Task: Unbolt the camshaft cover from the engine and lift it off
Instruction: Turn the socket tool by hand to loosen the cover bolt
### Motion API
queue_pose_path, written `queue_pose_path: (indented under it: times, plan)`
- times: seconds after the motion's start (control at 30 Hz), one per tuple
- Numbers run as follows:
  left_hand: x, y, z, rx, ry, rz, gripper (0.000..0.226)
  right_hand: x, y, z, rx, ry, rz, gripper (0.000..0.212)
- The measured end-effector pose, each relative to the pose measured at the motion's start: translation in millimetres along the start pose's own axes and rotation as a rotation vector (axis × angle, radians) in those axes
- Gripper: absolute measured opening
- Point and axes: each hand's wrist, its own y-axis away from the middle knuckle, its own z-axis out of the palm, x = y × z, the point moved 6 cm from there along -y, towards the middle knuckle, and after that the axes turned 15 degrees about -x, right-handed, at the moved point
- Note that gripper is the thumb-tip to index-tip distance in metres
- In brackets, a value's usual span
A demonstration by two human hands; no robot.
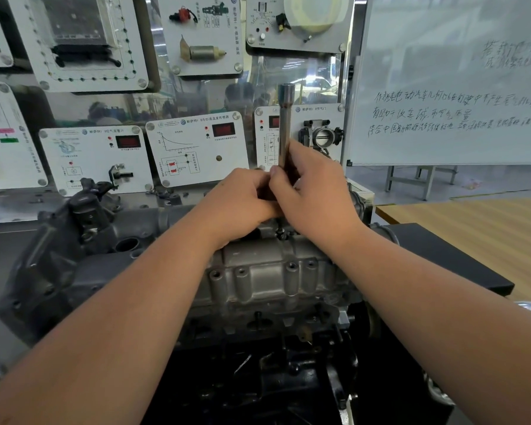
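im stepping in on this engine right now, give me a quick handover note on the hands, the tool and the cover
Right hand grips the long socket wrench, which stands upright over a bolt at the far edge of the camshaft cover.
Left hand is curled around the tool's lower end beside the right; what it pinches is hidden.
Done: near-edge bolt holes look empty.
Left: free this bolt, check for hidden ones, then lift the cover, which sits on the engine.

Whiteboard, sensor display panels behind
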Motion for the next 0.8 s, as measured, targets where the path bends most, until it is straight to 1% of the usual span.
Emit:
queue_pose_path:
  times: [0.07, 0.17, 0.2, 0.27, 0.4, 0.47, 0.6, 0.7, 0.8]
  plan:
    - [-0.1, -0.2, -1.3, 0.016, -0.003, -0.001, 0.022, -2.9, 0.0, 0.6, 0.003, 0.04, -0.023, 0.013]
    - [-2.3, -1.3, -3.6, 0.042, -0.008, -0.013, 0.023, -5.2, 0.4, 0.9, 0.001, 0.049, -0.022, 0.027]
    - [-2.6, -1.3, -3.9, 0.047, -0.017, -0.02, 0.024, -5.7, 0.4, 0.9, 0.003, 0.05, -0.029, 0.023]
    - [-1.9, -0.5, -3.3, 0.047, -0.019, -0.028, 0.032, -5.0, 1.0, 0.8, 0.005, 0.066, -0.037, 0.009]
    - [-4.0, -1.1, -2.6, 0.044, -0.002, -0.036, 0.047, 0.2, 0.2, 0.3, 0.013, 0.054, -0.007, 0.015]
    - [-3.2, -1.1, -3.0, 0.045, -0.012, -0.03, 0.045, -1.8, 0.3, 0.3, 0.015, 0.068, -0.012, 0.015]
    - [-0.6, -1.3, -3.3, 0.042, -0.019, 0.005, 0.029, -5.4, 1.6, -0.6, 0.024, 0.029, -0.031, 0.015]
    - [0.3, -0.7, -2.3, 0.04, -0.025, -0.003, 0.032, -3.3, 1.8, -0.3, 0.02, 0.029, -0.014, 0.017]
    - [-1.5, -1.0, -2.0, 0.035, 0.02, -0.006, 0.034, -0.8, 1.6, -0.4, 0.016, -0.002, -0.009, 0.018]
